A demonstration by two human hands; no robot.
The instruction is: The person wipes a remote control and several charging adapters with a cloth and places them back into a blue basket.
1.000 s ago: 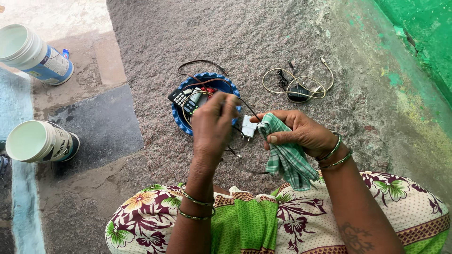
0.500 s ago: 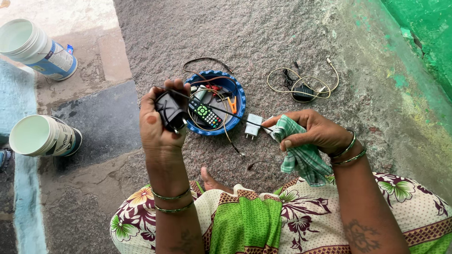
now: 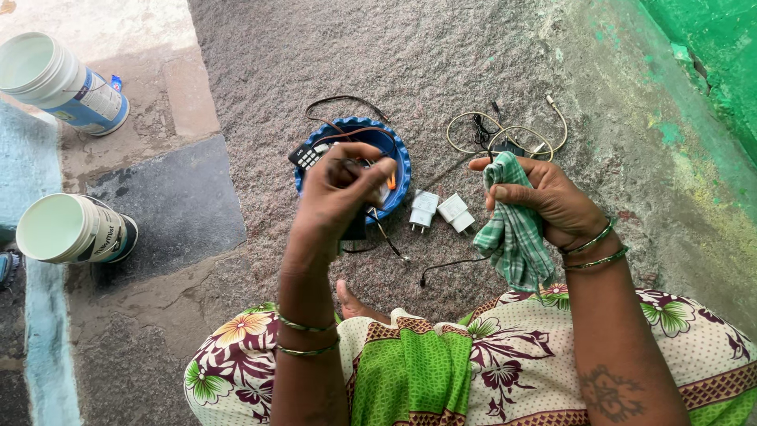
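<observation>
The left hand [image 3: 335, 201] was closed around a small black adapter [image 3: 354, 227], held just above the round blue plastic basket [image 3: 402, 170]. The right hand [image 3: 544, 201] pinched a green-and-white checked cloth [image 3: 514, 229] around a thin black cable [image 3: 453, 264], whose loose end lay on the rough grey floor [image 3: 441, 55]. Two white plug chargers [image 3: 440, 211] lay beside the basket; a remote and other bits sat in it, seemingly yet to be wiped. A tangle of cream wires [image 3: 505, 134] lay beyond.
</observation>
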